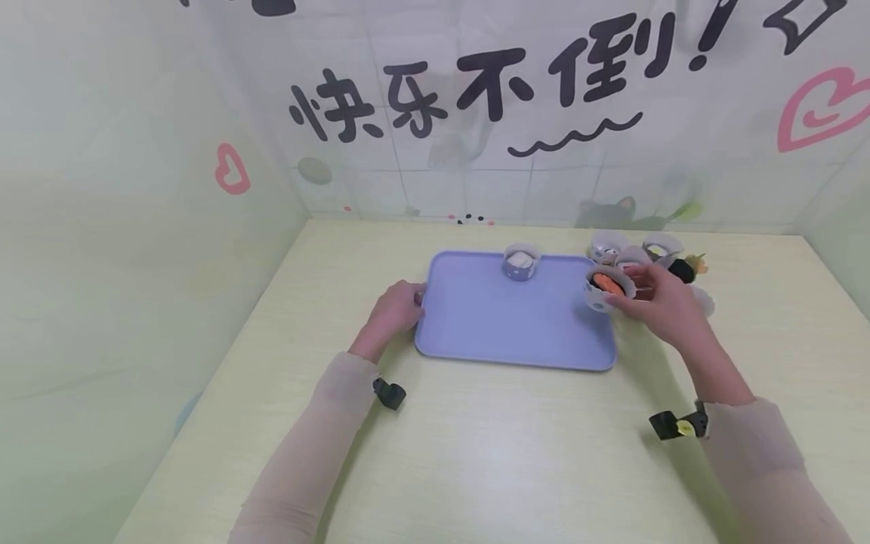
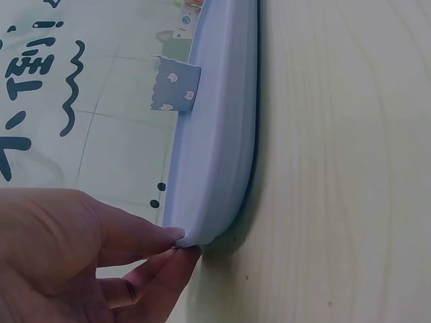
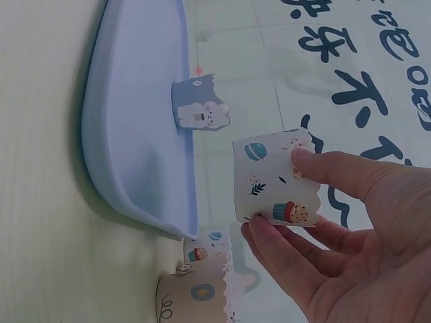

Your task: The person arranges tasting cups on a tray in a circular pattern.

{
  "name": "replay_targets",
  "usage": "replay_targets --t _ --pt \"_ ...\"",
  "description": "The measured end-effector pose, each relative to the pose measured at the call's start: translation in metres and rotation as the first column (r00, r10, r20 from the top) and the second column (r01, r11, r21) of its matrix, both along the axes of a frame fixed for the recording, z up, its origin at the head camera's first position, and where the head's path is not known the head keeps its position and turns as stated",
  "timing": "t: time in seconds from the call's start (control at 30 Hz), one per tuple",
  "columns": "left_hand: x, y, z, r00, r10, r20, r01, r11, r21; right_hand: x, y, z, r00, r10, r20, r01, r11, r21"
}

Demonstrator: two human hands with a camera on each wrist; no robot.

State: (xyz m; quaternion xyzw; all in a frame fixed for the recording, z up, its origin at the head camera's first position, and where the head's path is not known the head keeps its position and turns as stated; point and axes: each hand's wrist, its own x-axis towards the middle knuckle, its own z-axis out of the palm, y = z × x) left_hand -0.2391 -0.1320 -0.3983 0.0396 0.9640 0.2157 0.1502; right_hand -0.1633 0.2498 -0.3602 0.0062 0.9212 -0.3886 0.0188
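Note:
A lilac tray (image 1: 503, 329) lies on the table, and my left hand (image 1: 396, 306) pinches its left edge. The left wrist view shows thumb and fingers (image 2: 151, 245) meeting at the rim. My right hand (image 1: 669, 306) holds a white paper baking cup (image 3: 269, 185), printed with a cupcake and a ball, above the tray's right end. Something orange and black (image 1: 607, 284) sits inside that cup. At the tray's far edge stands a blue-grey paper cup (image 1: 519, 273) with white contents. In the right wrist view it bears a white bear print.
Several more paper cups (image 1: 608, 245) with contents cluster behind and beside my right hand, right of the tray. One dark item (image 1: 682, 270) shows among them. A covered wall with large black characters (image 1: 492, 83) rises behind the table (image 1: 476, 446).

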Motion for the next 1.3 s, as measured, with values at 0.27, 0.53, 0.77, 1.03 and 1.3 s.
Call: replay_targets --t 0.27,0.53,0.77,1.03,1.3 --pt "-0.001 0.000 -0.002 1.000 -0.004 -0.001 0.004 1.000 0.006 -0.009 -0.009 -0.003 1.000 0.003 -0.008 -0.003 1.000 0.004" --pt "-0.002 -0.001 -0.003 1.000 -0.006 -0.012 0.006 1.000 0.004 -0.016 -0.017 -0.004 0.999 0.009 -0.036 -0.009 1.000 -0.019" --pt "-0.001 0.000 -0.002 1.000 -0.006 -0.015 0.006 1.000 0.000 -0.023 -0.023 -0.006 1.000 0.011 0.002 -0.011 1.000 -0.014" --pt "-0.001 -0.001 -0.001 1.000 -0.005 -0.013 0.005 1.000 -0.002 -0.031 -0.030 -0.006 0.999 0.004 0.052 -0.003 1.000 -0.020" --pt "-0.001 0.000 -0.001 1.000 -0.006 -0.007 0.006 1.000 0.000 -0.038 -0.034 -0.009 0.999 0.000 0.050 0.000 1.000 -0.008"
